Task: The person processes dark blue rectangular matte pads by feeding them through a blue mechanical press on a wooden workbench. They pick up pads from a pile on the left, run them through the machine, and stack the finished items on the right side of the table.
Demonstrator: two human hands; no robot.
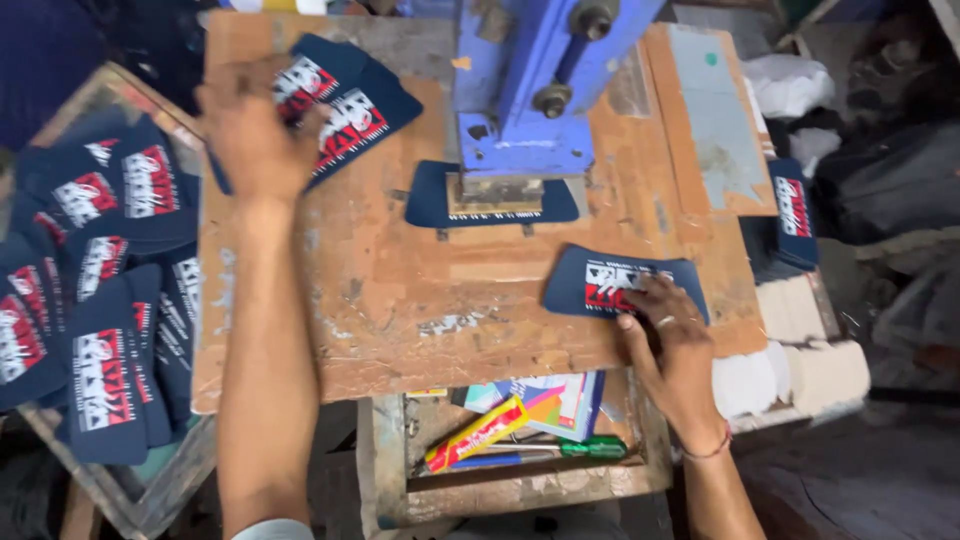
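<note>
My left hand (252, 140) is blurred, reaching over a small pile of navy fabric pieces with red and white print (355, 105) at the far left of the worn wooden table (400, 300); whether it grips one I cannot tell. My right hand (672, 335) presses flat on one printed navy piece (590, 285) near the table's front right. Another navy piece (428, 195) lies under the head of the blue press (530, 90) at the table's back middle.
A tray of several printed navy pieces (90, 290) sits at the left. A stack of such pieces (793, 220) lies at the right edge. A shelf below the table holds coloured packets and a green-handled tool (590, 448). White foam blocks (790, 375) sit at the lower right.
</note>
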